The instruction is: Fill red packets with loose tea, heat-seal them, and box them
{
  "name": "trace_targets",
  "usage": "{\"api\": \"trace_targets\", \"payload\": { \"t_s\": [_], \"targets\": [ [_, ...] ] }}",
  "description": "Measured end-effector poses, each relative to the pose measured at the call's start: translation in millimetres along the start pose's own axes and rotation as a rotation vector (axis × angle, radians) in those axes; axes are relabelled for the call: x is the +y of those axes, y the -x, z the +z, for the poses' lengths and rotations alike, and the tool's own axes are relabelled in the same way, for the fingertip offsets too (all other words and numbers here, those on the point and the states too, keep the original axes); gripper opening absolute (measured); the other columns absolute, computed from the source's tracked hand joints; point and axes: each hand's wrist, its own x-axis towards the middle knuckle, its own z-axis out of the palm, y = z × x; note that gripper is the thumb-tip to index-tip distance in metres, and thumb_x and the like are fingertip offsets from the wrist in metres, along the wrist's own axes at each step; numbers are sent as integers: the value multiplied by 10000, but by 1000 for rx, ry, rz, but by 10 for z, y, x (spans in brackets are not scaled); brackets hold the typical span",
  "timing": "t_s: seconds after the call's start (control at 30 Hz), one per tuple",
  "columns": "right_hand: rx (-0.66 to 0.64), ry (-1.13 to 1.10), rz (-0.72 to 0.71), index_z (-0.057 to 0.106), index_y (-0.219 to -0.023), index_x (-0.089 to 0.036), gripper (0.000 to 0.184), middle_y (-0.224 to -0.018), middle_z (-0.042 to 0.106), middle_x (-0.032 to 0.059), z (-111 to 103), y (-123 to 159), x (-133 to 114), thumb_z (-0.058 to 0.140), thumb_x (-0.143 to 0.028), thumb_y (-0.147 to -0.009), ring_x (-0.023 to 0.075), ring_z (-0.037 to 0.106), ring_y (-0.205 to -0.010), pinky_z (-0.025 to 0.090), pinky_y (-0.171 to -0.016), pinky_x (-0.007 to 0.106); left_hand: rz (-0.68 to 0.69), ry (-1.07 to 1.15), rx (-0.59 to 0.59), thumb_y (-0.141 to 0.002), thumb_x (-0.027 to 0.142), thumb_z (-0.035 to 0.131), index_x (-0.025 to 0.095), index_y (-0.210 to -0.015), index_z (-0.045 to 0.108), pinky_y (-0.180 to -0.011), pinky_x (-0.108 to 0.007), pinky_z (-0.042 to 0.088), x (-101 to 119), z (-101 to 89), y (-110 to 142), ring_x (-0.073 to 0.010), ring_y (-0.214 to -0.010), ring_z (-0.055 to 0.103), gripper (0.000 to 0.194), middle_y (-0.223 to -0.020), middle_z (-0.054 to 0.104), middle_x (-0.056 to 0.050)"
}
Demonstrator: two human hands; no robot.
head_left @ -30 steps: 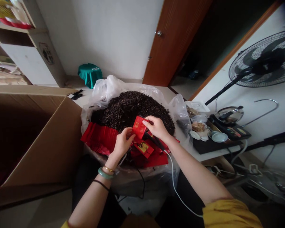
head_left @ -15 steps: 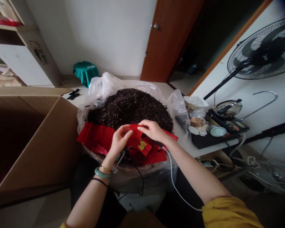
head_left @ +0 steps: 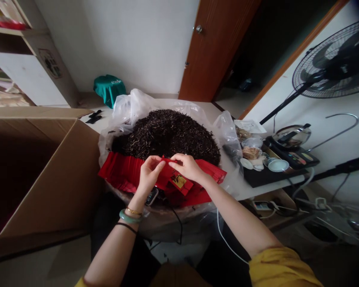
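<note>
My left hand (head_left: 150, 171) and my right hand (head_left: 187, 166) face each other, thumbs and fingertips pinching the upper edge of a small red packet (head_left: 166, 160). Below them lie more red packets, one with a yellow label (head_left: 179, 181). A row of red packets (head_left: 122, 169) stands packed together beside my left hand; another row (head_left: 214, 170) is by my right wrist. Just beyond my fingers rises a heap of dark dried tea leaves (head_left: 173, 129) on clear plastic sheeting (head_left: 131, 105). A small device (head_left: 152, 196) is partly hidden beside my left wrist.
An open cardboard box (head_left: 60, 175) stands at the left. On the right, a dark tray (head_left: 257, 179) bears jars, lids and a kettle base. A standing fan (head_left: 338, 67) is at the far right. A white cable (head_left: 224, 237) passes under my right arm.
The red packet has tipped, so its flat face, visible earlier between my hands, now shows mostly as a thin edge. My fingertips still pinch it. The view has shifted slightly.
</note>
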Motion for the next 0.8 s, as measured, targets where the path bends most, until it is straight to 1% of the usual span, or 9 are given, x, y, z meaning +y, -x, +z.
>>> {"api": "trace_targets", "payload": {
  "t_s": [0.07, 0.17, 0.23, 0.33, 0.43, 0.53, 0.67, 0.73, 0.8],
  "targets": [
    [34, -105, 35, 634, -864, -186, 91, -843, 680, 20, 53, 14, 56, 589, -250, -817, 151, 627, -761, 484, -706, 264, -15, 2, 8, -649, 391, 748, 164, -793, 587, -649, -225, 476, -9, 2, -2, -118, -674, 601, 314, -764, 638, 4],
    [106, -284, 119, 586, -1051, -198, 284, -927, 683, 33, 132, 36, 158, 629, -239, -774, 164, 653, -848, 517, -755, 283, -31, -9, 29, -636, 399, 759, 160, -779, 611, -644, -232, 477, -26, 9, 1, -122, -663, 601, 315, -756, 649, -2],
    [129, -347, 173, 579, -1077, -196, 336, -928, 687, 40, 166, 52, 222, 653, -252, -755, 170, 661, -853, 528, -764, 294, -40, -22, 50, -625, 401, 768, 155, -766, 629, -636, -233, 478, -40, 16, 6, -122, -648, 599, 316, -742, 659, -6],
    [112, -382, 234, 632, -969, -181, 245, -924, 706, 54, 179, 80, 296, 665, -297, -755, 180, 668, -848, 534, -778, 310, -55, -40, 78, -620, 403, 775, 146, -742, 657, -614, -231, 478, -64, 30, 8, -121, -618, 597, 308, -710, 671, -12],
    [109, -409, 285, 663, -931, -172, 239, -900, 722, 56, 168, 111, 340, 677, -322, -745, 185, 673, -808, 539, -751, 311, -79, -46, 94, -611, 392, 784, 141, -719, 672, -587, -224, 475, -97, 46, 4, -117, -587, 591, 296, -678, 675, -12],
    [111, -424, 285, 687, -898, -177, 231, -862, 732, 44, 169, 139, 356, 686, -335, -729, 188, 673, -773, 538, -719, 305, -91, -40, 113, -610, 383, 787, 142, -711, 673, -556, -218, 467, -133, 57, -1, -111, -559, 579, 285, -652, 669, -7],
    [148, -400, 265, 701, -770, -184, 199, -784, 732, 33, 195, 159, 335, 682, -376, -721, 200, 672, -743, 531, -690, 301, -78, 8, 133, -621, 368, 781, 143, -710, 651, -552, -204, 461, -143, 61, -11, -93, -541, 564, 275, -623, 640, 15],
    [174, -369, 250, 701, -743, -190, 208, -763, 732, 29, 202, 159, 311, 679, -395, -720, 204, 669, -731, 525, -696, 307, -72, 55, 127, -605, 347, 793, 148, -802, 663, -568, -196, 465, -120, 59, -17, -87, -564, 574, 309, -651, 640, 26],
    [196, -350, 238, 702, -737, -197, 211, -758, 733, 25, 198, 155, 283, 681, -406, -714, 205, 666, -726, 521, -697, 310, -101, 91, 87, -586, 336, 806, 156, -921, 675, -579, -200, 475, -89, 54, -19, -93, -589, 591, 402, -690, 656, 21]
  ]
}}
